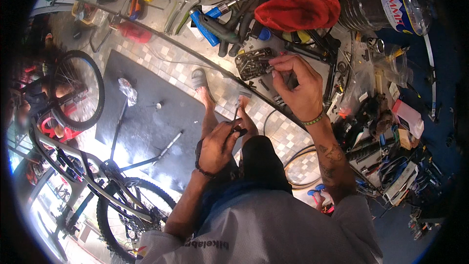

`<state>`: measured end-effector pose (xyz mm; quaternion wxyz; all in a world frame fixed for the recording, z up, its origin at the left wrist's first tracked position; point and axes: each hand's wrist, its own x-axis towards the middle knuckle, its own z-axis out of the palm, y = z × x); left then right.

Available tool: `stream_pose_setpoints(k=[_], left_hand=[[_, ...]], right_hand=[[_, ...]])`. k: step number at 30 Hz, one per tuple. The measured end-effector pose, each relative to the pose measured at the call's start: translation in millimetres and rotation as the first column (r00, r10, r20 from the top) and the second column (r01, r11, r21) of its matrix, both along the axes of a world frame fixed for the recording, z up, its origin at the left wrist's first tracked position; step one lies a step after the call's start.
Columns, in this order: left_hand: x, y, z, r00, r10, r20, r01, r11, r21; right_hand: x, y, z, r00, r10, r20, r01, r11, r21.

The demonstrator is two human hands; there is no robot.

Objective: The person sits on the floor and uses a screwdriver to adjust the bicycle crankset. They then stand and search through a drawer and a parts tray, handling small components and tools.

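Observation:
My right hand point(299, 88) is raised over the workbench, thumb and forefinger pinched on a small metal piece point(270, 69), too small to name for certain. Just beside those fingertips sits a small dark tray point(240, 71) filled with loose bolts and other small metal parts point(254, 60). Lower down, in front of my legs, my left hand point(215, 147) is closed around a small black part point(240, 131). A thin dark shaft rises by its fingers; I cannot tell whether it belongs to that part.
Along the bench lie a red cloth point(303, 0), blue-and-green handled tools point(207, 27), pliers and a large clear bottle point(405, 7). Cluttered tools point(400, 181) fill the right side. At left, a bicycle point(88, 166) stands by a dark mat point(146, 102). A hose point(298, 154) curls across the tiles.

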<state>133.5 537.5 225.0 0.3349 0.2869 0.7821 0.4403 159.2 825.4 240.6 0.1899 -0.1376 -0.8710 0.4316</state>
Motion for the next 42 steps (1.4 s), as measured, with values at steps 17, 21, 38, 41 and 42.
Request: stream_pose_setpoints(k=[17,21,38,41,42], left_hand=[[-0.3,29.1,17.2,0.993,-0.044,0.108,0.047,0.999,-0.024],[2.4,30.4,17.7,0.993,-0.057,0.099,0.06,0.998,-0.023],[5.6,29.2,13.2,0.967,-0.224,0.123,0.227,0.974,-0.005],[4.6,29.3,14.2,0.962,-0.256,0.098,0.259,0.966,-0.016],[3.7,29.6,16.2,0.961,-0.268,0.067,0.271,0.962,-0.024]], right_hand=[[36.0,-7.6,-2.6,0.98,0.157,0.125,-0.007,0.65,-0.76],[35.7,-2.5,12.1,0.959,0.233,0.161,-0.103,0.816,-0.569],[62.1,10.6,7.8,0.944,0.27,0.188,-0.131,0.833,-0.538],[61.0,18.6,17.7,0.921,0.312,0.232,-0.177,0.867,-0.467],[61.3,20.0,19.5,0.912,0.328,0.248,-0.186,0.867,-0.462]])
